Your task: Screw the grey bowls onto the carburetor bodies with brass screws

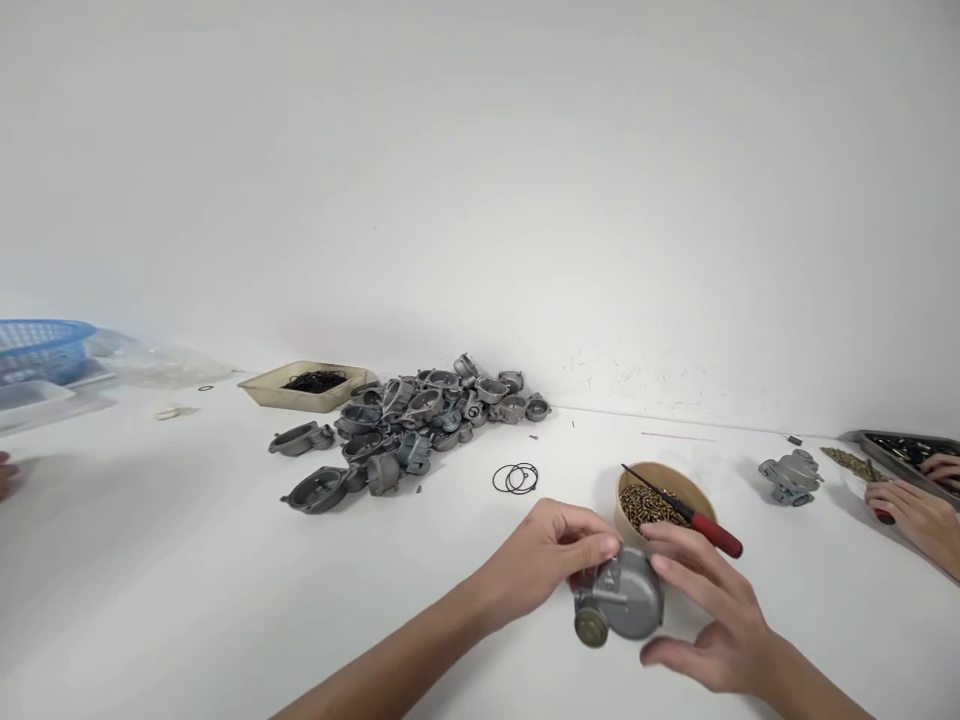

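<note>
Between my hands, above the white table, is a grey metal carburetor [634, 597] with a rounded bowl and a brass-coloured round cap on its lower left. My left hand [551, 555] grips its upper left, thumb on top. The fingers of my right hand [712, 610] are spread along its right side, fingertips at or very near the rim and the thumb apart below. Just behind stands a round tub [701, 490] holding small brass-coloured screws [649, 508]. A screwdriver [712, 533] with a red and black handle lies across the tub.
Black rubber rings [516, 479] lie left of the tub. Farther left are a heap of grey metal bowls [424, 405], a cream tray [259, 388] of black rings and a blue basket [45, 345]. At right are another carburetor [791, 476] and another person's hands [919, 515].
</note>
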The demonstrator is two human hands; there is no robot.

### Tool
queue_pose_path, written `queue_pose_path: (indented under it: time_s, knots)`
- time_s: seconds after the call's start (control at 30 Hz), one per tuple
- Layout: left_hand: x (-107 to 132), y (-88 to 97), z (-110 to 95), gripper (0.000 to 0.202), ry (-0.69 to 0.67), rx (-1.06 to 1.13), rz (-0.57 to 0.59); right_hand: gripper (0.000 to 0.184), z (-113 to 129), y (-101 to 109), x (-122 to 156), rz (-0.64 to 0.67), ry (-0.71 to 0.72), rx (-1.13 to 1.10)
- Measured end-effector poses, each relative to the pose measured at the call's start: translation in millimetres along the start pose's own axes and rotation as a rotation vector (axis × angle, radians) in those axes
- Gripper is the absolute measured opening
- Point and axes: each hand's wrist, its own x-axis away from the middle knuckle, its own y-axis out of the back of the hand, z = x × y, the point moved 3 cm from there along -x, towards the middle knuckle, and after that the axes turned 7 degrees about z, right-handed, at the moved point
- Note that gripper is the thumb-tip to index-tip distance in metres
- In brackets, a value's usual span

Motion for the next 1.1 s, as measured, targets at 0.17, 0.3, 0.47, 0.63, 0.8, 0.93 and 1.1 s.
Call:
queue_pose_path:
  time_s: [0.17, 0.3, 0.47, 0.63, 0.8, 0.93, 1.1]
  knots:
    - [2.5, -10.9, 7.4, 0.055, 0.094, 0.001, 0.093, 0.068, 14.2, -1.8, 2.7, 0.061, 0.058, -0.022]
    - [2.9, -12.7, 10.1, 0.049, 0.137, 0.018, 0.086, 0.059, 17.5, -0.8, 4.2, 0.109, 0.054, -0.003]
    - [4.2, -12.7, 7.1, 0.048, 0.116, 0.005, 0.064, 0.051, 21.6, 1.6, -1.0, 0.113, 0.095, 0.015]
    - [3.7, -13.2, 9.3, 0.048, 0.101, 0.079, 0.07, 0.034, 25.8, 2.3, -8.1, 0.157, 0.117, 0.076]
    - [3.1, -18.1, 13.3, 0.054, 0.13, 0.169, 0.066, 0.02, 32.9, -1.3, -10.9, 0.119, 0.111, 0.198]
    - [4.3, -7.6, 6.8, 0.055, 0.051, -0.025, -0.076, 0.017, 29.1, 1.3, -12.0, -0.01, 0.017, 0.23]
    - [4.3, 31.4, -2.6, 0.041, -0.37, -0.651, -0.097, 0.037, 1.2, 6.1, -7.3, -0.09, -0.207, 0.142]
